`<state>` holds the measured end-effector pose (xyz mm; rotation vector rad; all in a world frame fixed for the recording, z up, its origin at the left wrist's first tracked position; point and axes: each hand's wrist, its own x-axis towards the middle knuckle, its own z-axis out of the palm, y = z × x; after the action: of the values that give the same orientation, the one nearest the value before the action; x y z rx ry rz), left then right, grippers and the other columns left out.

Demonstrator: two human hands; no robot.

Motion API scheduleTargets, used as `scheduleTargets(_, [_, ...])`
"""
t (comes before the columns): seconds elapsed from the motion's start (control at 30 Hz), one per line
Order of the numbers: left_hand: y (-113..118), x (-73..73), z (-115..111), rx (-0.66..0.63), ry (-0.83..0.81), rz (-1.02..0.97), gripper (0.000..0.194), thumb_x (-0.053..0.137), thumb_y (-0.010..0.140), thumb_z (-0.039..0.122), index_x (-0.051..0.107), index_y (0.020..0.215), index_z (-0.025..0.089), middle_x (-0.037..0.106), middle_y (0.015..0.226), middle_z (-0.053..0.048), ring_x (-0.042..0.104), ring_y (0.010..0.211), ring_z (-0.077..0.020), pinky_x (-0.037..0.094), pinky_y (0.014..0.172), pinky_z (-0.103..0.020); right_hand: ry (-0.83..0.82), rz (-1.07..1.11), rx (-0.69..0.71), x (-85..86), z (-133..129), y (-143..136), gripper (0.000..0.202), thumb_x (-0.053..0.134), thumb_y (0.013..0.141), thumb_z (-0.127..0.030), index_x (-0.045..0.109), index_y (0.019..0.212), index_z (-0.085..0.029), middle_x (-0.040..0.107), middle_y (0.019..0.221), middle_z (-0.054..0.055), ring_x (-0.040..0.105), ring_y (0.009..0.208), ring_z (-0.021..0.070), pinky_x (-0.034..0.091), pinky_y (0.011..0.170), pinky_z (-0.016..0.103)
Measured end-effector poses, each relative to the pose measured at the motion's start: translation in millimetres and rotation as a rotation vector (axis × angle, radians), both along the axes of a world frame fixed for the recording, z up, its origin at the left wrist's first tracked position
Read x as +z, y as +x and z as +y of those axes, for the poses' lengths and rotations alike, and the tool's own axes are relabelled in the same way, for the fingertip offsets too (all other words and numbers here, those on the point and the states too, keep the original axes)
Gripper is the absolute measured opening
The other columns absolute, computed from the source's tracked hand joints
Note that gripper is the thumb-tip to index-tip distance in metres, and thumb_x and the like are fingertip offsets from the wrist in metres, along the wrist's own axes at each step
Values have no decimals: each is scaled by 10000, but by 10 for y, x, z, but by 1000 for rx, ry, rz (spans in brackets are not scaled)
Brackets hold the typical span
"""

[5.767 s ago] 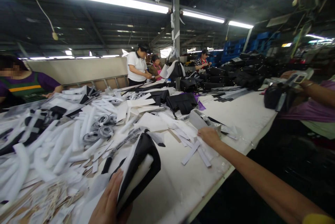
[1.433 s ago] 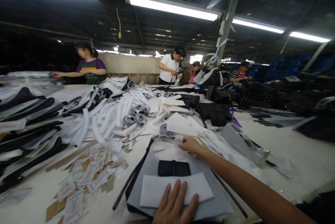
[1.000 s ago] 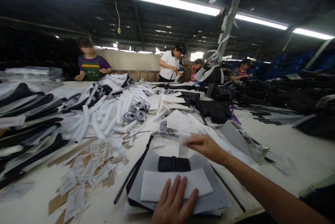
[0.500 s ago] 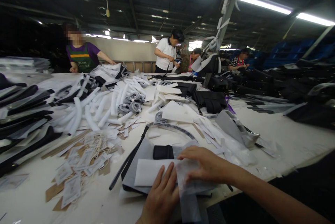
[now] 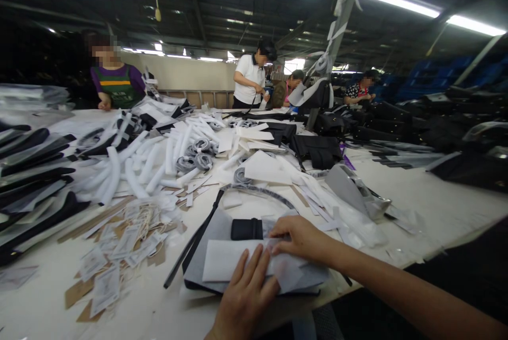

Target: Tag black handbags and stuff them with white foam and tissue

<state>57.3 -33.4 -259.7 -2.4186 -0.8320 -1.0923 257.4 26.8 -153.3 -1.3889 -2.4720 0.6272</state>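
A black bag [image 5: 190, 255] lies near the table's front edge, covered by grey-white tissue. A white foam sheet [image 5: 226, 258] rests on the tissue, below a black buckle tab [image 5: 243, 229]. My left hand [image 5: 248, 289] lies with fingers spread on the foam sheet's lower right part. At the sheet's right end, my right hand [image 5: 297, 236] pinches a thin translucent sheet [image 5: 286, 271], which folds over near my left fingertips. The bag's wrapped handle [image 5: 262, 190] arches behind, and a black strap [image 5: 190, 247] runs down its left side.
Paper tags [image 5: 105, 287] with strings lie at the left. White foam tubes [image 5: 130, 170], grey coils [image 5: 202, 160] and white sheets pile up behind. Black pieces [image 5: 35, 197] are stacked far left. A grey bag [image 5: 349, 191] sits at the right. Several people stand across the table.
My right hand has moved slightly left, and the translucent strip that hung over the front edge is now drawn up and folded. The person at far left has drawn back an outstretched arm.
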Motion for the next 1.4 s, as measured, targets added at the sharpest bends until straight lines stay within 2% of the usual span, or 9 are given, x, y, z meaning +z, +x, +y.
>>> scheduleTargets(0.07, [3,20,0,6,8,-7,276,410,1029,270,680,1075,238,628,1356,-85,507,1347,-238,247,1196,-416,41,-16,-1,1,26,5,150,837,751,-280,801,894,-252,778,876,3,691,856,203,477,785,260])
scheduleTargets(0.17, [-1,43,1,40,46,11,308,449,1019,291,633,1266,285,642,1340,-75,549,1307,-241,264,1187,-422,107,-30,-51,22,90,26,49,789,807,-259,794,855,-260,776,858,-11,688,862,197,468,791,269])
scheduleTargets(0.27, [-10,66,0,70,57,47,370,412,1031,292,566,1367,308,633,1355,-61,558,1296,-232,260,1191,-420,195,-47,-101,43,201,33,38,781,820,-275,776,847,-247,765,850,-8,678,857,192,462,782,273])
scheduleTargets(0.47, [-24,96,11,79,65,62,399,403,1035,295,514,1417,319,626,1370,-36,542,1310,-210,234,1211,-409,388,-122,-127,29,561,45,111,698,905,-316,740,897,-214,730,901,39,642,896,204,435,783,291])
scheduleTargets(0.67, [-37,71,40,62,75,74,400,411,1030,299,527,1412,299,649,1338,-57,568,1284,-224,216,1220,-426,521,-168,-152,-37,961,198,131,636,953,-291,723,942,-194,715,916,55,636,897,193,429,754,270])
scheduleTargets(0.83, [-17,8,56,68,93,52,399,432,1023,309,525,1412,313,659,1324,-40,573,1278,-210,224,1222,-414,591,-164,-83,-100,1096,312,152,602,975,-285,716,969,-184,721,963,69,641,931,196,436,774,270])
scheduleTargets(1.0, [-2,-28,67,76,121,14,394,424,1026,313,535,1404,314,671,1301,-45,575,1274,-216,220,1221,-432,639,-110,17,-72,890,382,188,561,995,-299,706,940,-192,728,935,63,645,890,191,452,789,281])
scheduleTargets(1.2, [-1,-5,76,58,99,25,396,364,1040,288,559,1384,311,662,1314,-52,562,1286,-213,200,1224,-426,651,-69,124,42,239,363,214,494,1013,-224,694,941,-200,721,886,54,635,850,180,466,770,286])
scheduleTargets(1.4, [-15,59,62,42,62,42,395,351,1045,305,561,1380,314,645,1339,-38,536,1308,-200,207,1219,-396,569,-137,104,-23,-274,275,230,494,995,-168,680,862,-184,663,788,45,591,765,183,427,687,288])
